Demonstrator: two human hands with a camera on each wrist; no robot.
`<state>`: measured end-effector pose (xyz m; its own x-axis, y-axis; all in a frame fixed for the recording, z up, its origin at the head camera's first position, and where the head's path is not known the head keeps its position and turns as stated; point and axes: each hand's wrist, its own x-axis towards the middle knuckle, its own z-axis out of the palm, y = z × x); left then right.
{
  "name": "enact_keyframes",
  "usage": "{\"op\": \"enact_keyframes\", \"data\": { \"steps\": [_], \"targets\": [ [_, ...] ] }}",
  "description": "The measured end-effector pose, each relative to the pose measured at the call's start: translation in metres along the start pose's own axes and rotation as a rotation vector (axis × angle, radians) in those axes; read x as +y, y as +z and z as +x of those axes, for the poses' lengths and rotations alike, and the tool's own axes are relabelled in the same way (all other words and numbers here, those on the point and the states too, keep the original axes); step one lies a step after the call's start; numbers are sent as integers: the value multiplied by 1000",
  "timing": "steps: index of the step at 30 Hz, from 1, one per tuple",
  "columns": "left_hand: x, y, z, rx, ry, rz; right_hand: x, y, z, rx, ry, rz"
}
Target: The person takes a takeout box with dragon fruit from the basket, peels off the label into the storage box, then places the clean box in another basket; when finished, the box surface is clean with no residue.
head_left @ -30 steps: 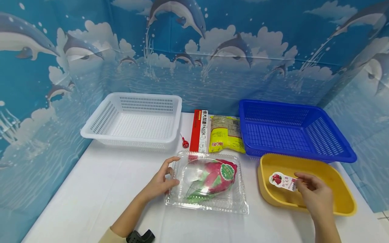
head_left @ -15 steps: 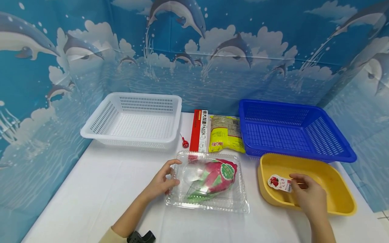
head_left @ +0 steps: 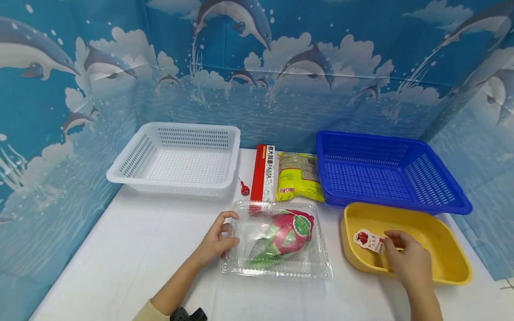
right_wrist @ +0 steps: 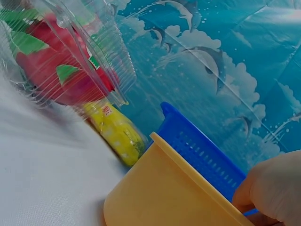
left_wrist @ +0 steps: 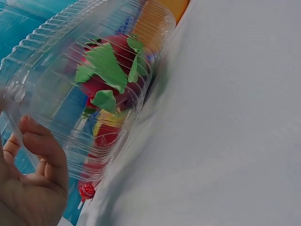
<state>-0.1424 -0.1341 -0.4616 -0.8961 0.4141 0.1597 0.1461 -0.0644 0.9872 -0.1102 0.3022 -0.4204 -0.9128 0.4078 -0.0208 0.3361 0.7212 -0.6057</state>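
Note:
My left hand (head_left: 217, 240) grips the left side of a clear plastic clamshell box (head_left: 245, 263), its thumb and index finger on the edge. Inside the box lies a red and green dragon fruit (head_left: 291, 236) with a green round sticker; in the left wrist view the fruit (left_wrist: 110, 70) shows through the ribbed wall. My right hand (head_left: 409, 258) reaches over the near side of a yellow basin (head_left: 449, 249). Its thumb and fingers pinch the right end of a small white card (head_left: 369, 240) printed with red fruit. In the right wrist view my right hand (right_wrist: 277, 188) hides the card.
A white basket (head_left: 188, 165) stands at the back left, a blue basket (head_left: 373, 178) behind the basin. Between them lie a red lollipop (head_left: 245, 189), a red-and-white pasta pack (head_left: 263, 174) and a yellow food bag (head_left: 299, 178). A dolphin-print curtain (head_left: 241, 98) closes off the back.
My right hand has moved a little left with the card, then stayed nearly still. The clamshell box has shifted slightly right at its near edge, with my left hand still on it.

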Motion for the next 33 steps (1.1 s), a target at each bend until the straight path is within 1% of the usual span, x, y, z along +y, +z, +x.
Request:
{"op": "enact_keyframes", "data": {
  "steps": [8, 11, 14, 17, 20, 24, 26, 33],
  "targets": [
    [-4, 2, 1, 27, 91, -72, 2, -3, 3, -31, -23, -118],
    [-6, 2, 2, 39, 106, -87, 2, -2, 3, -37, -53, -164],
    [-6, 2, 1, 54, 117, -84, 2, -3, 2, -33, -79, -180],
    [-6, 2, 1, 67, 127, -90, 3, -5, 1, -25, -104, -168],
    [-5, 3, 1, 77, 123, -120, 4, -8, 1, -8, -134, -153],
    [-3, 4, 0, 90, 114, -153, 3, -13, 3, 29, -168, -124],
    [-1, 4, -1, 98, 115, -154, 2, -16, 5, 56, -176, -107],
    [3, 4, -1, 124, 116, -154, -2, -25, 18, 119, -142, -55]
  ]
}}
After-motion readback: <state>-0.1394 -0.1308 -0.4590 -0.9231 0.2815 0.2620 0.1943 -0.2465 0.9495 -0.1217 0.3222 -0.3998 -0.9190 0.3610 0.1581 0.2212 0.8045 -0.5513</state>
